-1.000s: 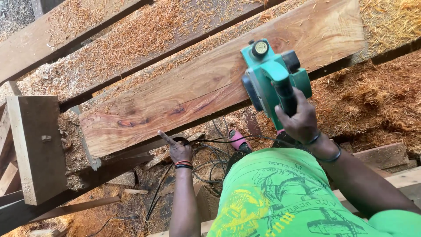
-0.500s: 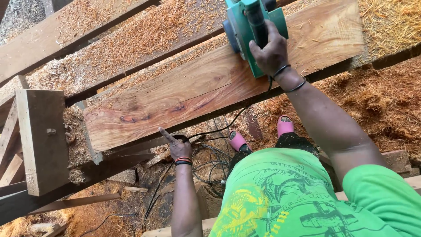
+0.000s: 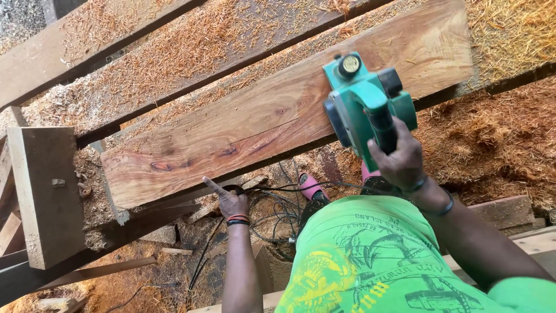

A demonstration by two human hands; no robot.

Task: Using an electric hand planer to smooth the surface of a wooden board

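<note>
Green electric hand planer [image 3: 366, 104] now nearer the reddish-brown wooden plank's [image 3: 231, 136] near edge. Right hand [image 3: 398, 157] closed around handle; left hand [image 3: 229, 200] loosely curled, forefinger extended, below plank. Best kept flat, pushed evenly along grain.

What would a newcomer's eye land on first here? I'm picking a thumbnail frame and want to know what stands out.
The bright green electric planer stands out first, gripped by the right hand on the near edge of a long reddish plank running across the middle. Below it, the left hand points a finger at the plank's near edge above tangled black cables. Pale wood shavings cover the planks beyond.
</note>
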